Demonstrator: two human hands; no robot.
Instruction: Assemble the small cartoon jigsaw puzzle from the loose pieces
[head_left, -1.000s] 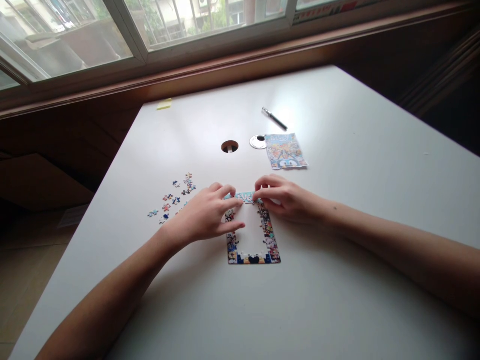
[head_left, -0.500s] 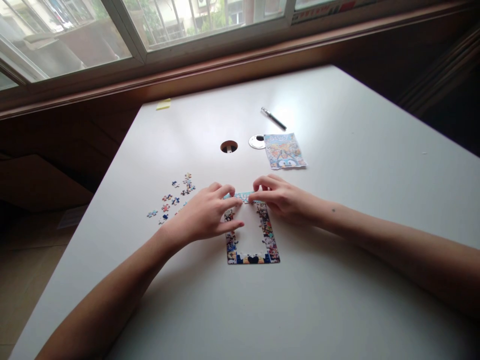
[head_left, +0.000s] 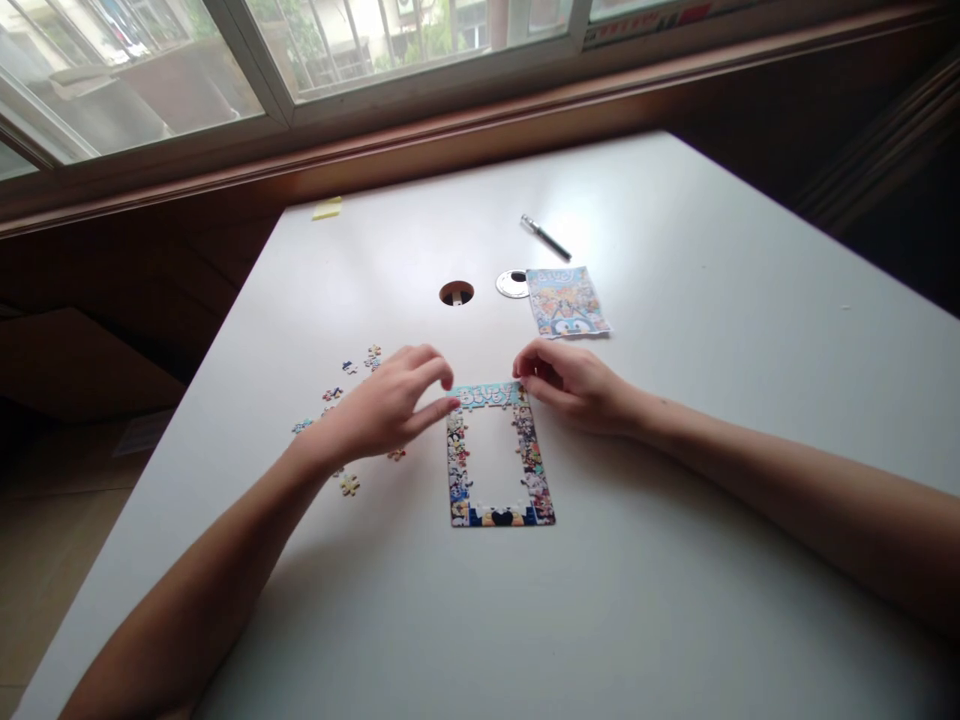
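A jigsaw puzzle frame (head_left: pixel 459 478) lies flat on the white table, its border joined around a bare middle. Light-blue pieces with lettering form its far edge, and dark and coloured pieces run down both sides. My left hand (head_left: pixel 394 400) is at the far left corner, thumb and forefinger apart, their tips at the puzzle's edge. At the far right corner, my right hand (head_left: pixel 574 385) has its fingers curled, with thumb and forefinger tips close together on the corner. Several loose puzzle pieces (head_left: pixel 349 485) lie left of the frame, partly hidden by my left hand and forearm.
Beyond my right hand lies a picture sheet (head_left: pixel 570 302), overlapping a round metal cover (head_left: pixel 512 285). A pen (head_left: pixel 546 238) rests behind it. The table (head_left: pixel 637 600) has a round hole (head_left: pixel 456 293) and a yellow sticky note (head_left: pixel 327 208) at its far left corner.
My left hand has drawn back left from over the puzzle, and my right hand has shifted to the far right corner. The lettered far edge now shows uncovered.
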